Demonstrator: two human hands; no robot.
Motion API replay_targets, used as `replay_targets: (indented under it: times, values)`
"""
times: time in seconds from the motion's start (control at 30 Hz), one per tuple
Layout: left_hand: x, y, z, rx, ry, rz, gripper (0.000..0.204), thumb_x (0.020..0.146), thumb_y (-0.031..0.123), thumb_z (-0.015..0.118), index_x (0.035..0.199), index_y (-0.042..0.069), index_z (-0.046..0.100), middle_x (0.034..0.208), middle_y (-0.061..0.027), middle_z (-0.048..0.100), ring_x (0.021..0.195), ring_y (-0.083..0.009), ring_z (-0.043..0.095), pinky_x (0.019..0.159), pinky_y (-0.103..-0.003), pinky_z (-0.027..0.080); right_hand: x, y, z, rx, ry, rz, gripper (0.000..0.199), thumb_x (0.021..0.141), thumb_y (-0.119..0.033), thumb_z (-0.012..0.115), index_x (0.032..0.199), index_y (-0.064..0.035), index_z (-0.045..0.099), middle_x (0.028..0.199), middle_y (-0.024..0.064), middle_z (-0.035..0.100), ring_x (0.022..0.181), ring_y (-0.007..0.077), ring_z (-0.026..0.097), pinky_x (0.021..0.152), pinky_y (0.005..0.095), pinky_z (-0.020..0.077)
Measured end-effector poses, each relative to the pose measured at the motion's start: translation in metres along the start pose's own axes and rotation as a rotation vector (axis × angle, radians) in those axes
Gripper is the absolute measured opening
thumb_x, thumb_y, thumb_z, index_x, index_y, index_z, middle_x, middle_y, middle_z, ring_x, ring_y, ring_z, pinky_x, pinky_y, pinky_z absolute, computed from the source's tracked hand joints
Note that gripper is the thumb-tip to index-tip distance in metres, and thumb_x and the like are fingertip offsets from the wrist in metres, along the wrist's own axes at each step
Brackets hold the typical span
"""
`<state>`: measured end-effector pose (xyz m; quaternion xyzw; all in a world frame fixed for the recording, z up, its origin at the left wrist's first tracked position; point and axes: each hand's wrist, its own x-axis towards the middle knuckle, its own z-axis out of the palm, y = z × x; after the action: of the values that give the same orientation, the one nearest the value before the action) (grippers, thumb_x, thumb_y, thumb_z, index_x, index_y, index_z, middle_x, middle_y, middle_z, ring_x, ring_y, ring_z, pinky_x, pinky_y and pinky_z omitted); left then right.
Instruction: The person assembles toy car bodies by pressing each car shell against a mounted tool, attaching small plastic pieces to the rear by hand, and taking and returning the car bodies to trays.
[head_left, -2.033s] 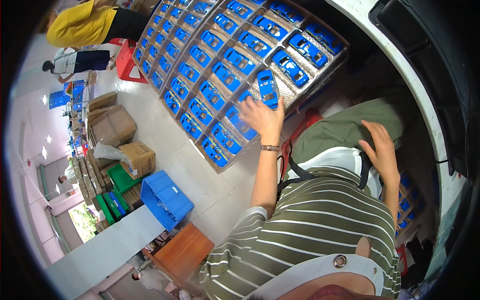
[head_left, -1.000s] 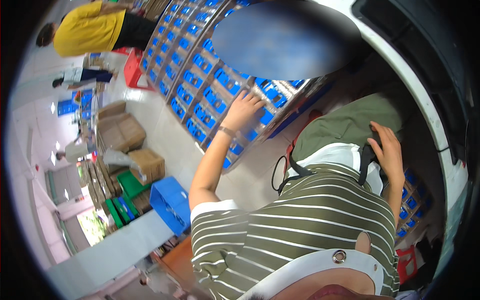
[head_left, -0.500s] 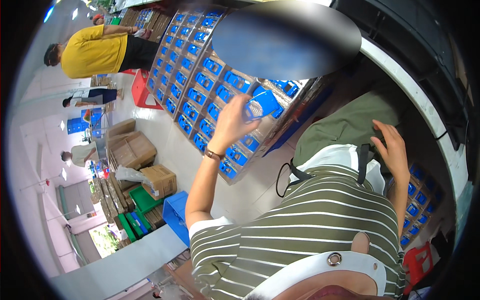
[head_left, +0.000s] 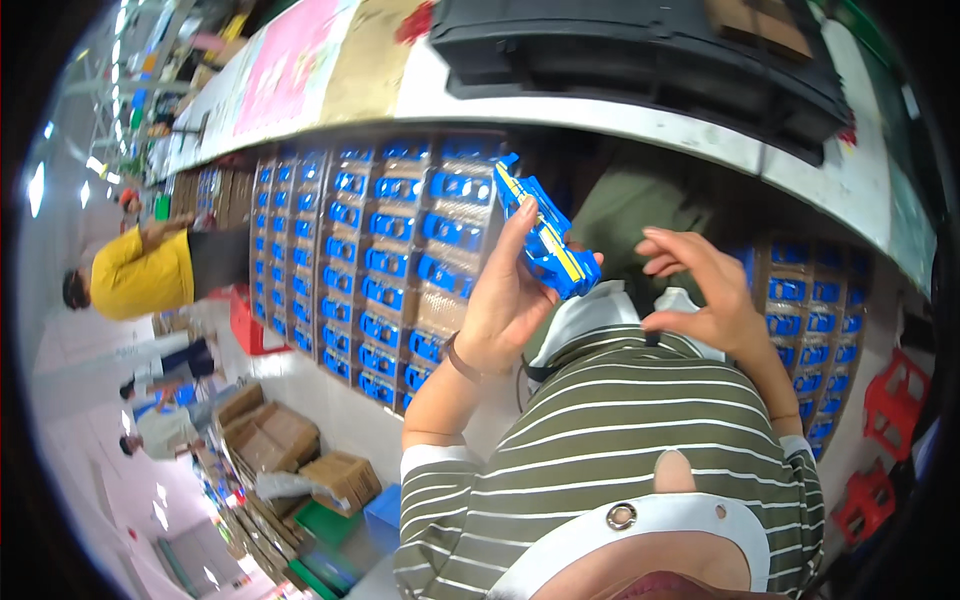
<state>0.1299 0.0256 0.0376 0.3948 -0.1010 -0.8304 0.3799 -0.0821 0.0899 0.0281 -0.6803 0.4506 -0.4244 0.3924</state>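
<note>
My left hand (head_left: pixel 505 305) is wrapped round a blue toy car body (head_left: pixel 548 232) with yellow and white stripes along its side. The car is tilted, held up in front of my lap. To its right, my right hand (head_left: pixel 703 290) hovers with fingers curved and apart, nothing in it. Beyond my left hand stand divided trays (head_left: pixel 425 300) holding many similar blue car bodies, one to a compartment. One compartment near my left hand shows only bare lining.
A white worktable (head_left: pixel 560 108) crosses the far side, with a black crate (head_left: pixel 640 45) on it. More trays of blue parts (head_left: pixel 815 300) and red stools (head_left: pixel 895 405) lie to the right. Cardboard boxes (head_left: pixel 340 478) and a person in yellow (head_left: pixel 150 270) are at left.
My left hand has brought the blue toy car body from over the trays toward my lap and turned it. My right hand has moved left toward it. The view has swung toward the worktable.
</note>
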Motion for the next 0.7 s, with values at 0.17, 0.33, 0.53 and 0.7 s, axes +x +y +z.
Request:
replay_targets:
  times: [0.17, 0.33, 0.53, 0.7]
  values:
    - [0.012, -0.028, 0.057, 0.054, 0.01, 0.005, 0.028, 0.087, 0.033, 0.06, 0.102, 0.012, 0.049, 0.089, -0.0013, 0.055, 0.083, -0.0129, 0.057, 0.076, -0.033, 0.05, -0.002, 0.003, 0.002, -0.279, 0.246, -0.233, 0.065, 0.065, -0.025, 0.076, 0.12, -0.0013, 0.05, 0.101, 0.0125, 0.058, 0.085, 0.0247, 0.061, 0.067, 0.0306, 0.0526]
    - [0.013, -0.046, 0.063, -0.016, -0.062, -0.052, 0.02, 0.086, 0.028, 0.061, 0.093, 0.012, 0.053, 0.083, -0.0003, 0.054, 0.077, -0.0105, 0.053, 0.068, -0.028, 0.046, -0.004, 0.006, -0.012, -0.342, 0.22, -0.309, 0.056, 0.066, -0.021, 0.075, 0.113, 0.0008, 0.055, 0.096, 0.0118, 0.06, 0.082, 0.0275, 0.062, 0.067, 0.0317, 0.0523]
    - [0.021, -0.07, 0.049, -0.168, -0.293, -0.118, 0.021, 0.084, 0.017, 0.061, 0.104, 0.009, 0.057, 0.098, -0.0011, 0.059, 0.089, -0.013, 0.055, 0.079, -0.028, 0.046, -0.03, 0.02, -0.019, -0.422, 0.247, -0.128, 0.061, 0.063, -0.014, 0.079, 0.115, 0.0055, 0.052, 0.099, 0.0192, 0.061, 0.084, 0.0283, 0.063, 0.07, 0.0323, 0.051]
    - [0.015, -0.074, 0.038, -0.189, -0.321, -0.059, 0.026, 0.085, 0.021, 0.063, 0.104, 0.006, 0.056, 0.096, -0.0034, 0.058, 0.089, -0.0126, 0.055, 0.081, -0.027, 0.046, -0.026, 0.025, -0.019, -0.387, 0.228, -0.203, 0.06, 0.066, -0.014, 0.078, 0.116, 0.0073, 0.051, 0.097, 0.0199, 0.061, 0.081, 0.0279, 0.063, 0.07, 0.032, 0.0506]
